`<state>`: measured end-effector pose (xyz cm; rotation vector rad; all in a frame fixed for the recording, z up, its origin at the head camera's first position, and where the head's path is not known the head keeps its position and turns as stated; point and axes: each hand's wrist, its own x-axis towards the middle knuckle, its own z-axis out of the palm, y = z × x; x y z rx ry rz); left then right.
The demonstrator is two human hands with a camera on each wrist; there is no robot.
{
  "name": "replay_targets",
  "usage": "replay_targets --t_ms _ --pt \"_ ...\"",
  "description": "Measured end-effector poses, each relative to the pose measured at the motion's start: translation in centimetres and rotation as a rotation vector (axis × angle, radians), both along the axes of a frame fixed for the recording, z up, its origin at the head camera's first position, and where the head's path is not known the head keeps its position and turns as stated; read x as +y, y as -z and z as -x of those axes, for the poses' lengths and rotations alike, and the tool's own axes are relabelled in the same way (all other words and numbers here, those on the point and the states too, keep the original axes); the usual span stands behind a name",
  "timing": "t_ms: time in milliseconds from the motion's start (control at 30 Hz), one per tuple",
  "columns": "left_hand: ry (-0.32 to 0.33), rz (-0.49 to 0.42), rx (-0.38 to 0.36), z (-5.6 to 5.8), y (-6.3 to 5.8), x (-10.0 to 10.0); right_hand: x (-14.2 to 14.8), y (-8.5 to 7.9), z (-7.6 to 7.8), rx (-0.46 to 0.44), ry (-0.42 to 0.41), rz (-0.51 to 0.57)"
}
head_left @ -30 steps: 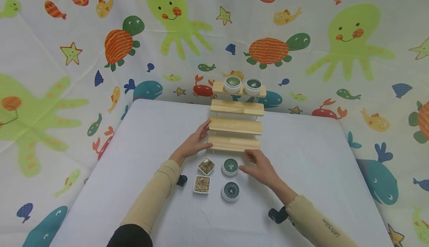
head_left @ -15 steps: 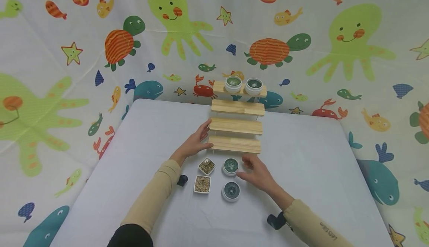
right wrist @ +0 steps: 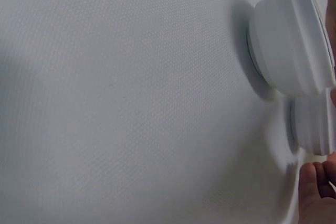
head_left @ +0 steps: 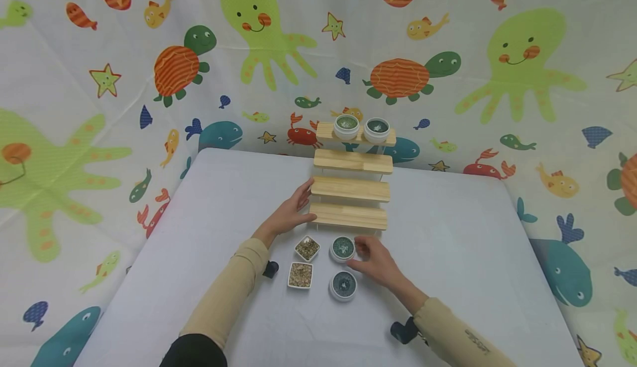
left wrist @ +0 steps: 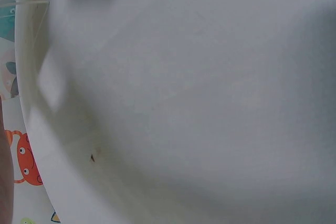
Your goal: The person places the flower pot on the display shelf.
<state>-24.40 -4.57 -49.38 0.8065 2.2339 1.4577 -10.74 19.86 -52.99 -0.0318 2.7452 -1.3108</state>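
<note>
A tiered stand with several pale wooden shelves rises from the table in the head view. My left hand touches its left side, thumb at the lowest shelf and fingers spread toward the shelf above. My right hand is at the right side of a white round bowl with green contents, thumb and fingers partly around it. Nearer me sits another white round bowl with dark blue-grey contents. In the right wrist view, fingers lie close to the smaller-looking bowl; contact there is unclear.
Two white square dishes, one with greenish-brown bits and one with tan bits, stand left of the round bowls. A green-filled bowl and a dark-filled bowl sit on the top shelf. A patterned sea-creature cloth hangs behind.
My right hand has come away from the lowest shelf's right front edge, down and slightly left to the green-filled bowl. My left hand stays at the stand.
</note>
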Motion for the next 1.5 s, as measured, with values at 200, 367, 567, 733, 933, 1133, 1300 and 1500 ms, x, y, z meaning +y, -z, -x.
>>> replay_targets --t_ms 200,367,567,733,933,1133,1300,1500 --pt "-0.002 -0.004 0.0 0.0 0.1 0.0 -0.4 0.4 0.1 -0.003 0.002 0.036" --pt "-0.004 0.005 -0.003 0.0 0.2 0.0 -0.7 0.5 0.2 -0.028 0.004 0.044" --pt "-0.003 0.002 -0.01 0.0 0.1 0.0 -0.8 0.9 0.4 -0.052 0.0 0.015" --pt "-0.002 0.0 -0.007 -0.1 -0.1 0.0 -0.8 0.9 0.4 -0.044 -0.009 0.033" --pt "0.004 0.002 0.002 -0.1 -0.1 0.0 -1.0 0.8 0.3 -0.021 -0.009 0.051" --pt "0.007 0.001 0.002 -0.2 -0.1 -0.1 -1.1 1.0 0.4 -0.008 -0.011 0.033" --pt "0.008 0.001 0.003 -0.2 -0.2 0.0 -1.1 1.0 0.4 -0.011 -0.004 0.017" --pt "-0.004 -0.012 0.012 0.7 1.7 0.1 -0.9 0.8 0.4 -0.023 0.015 0.016"
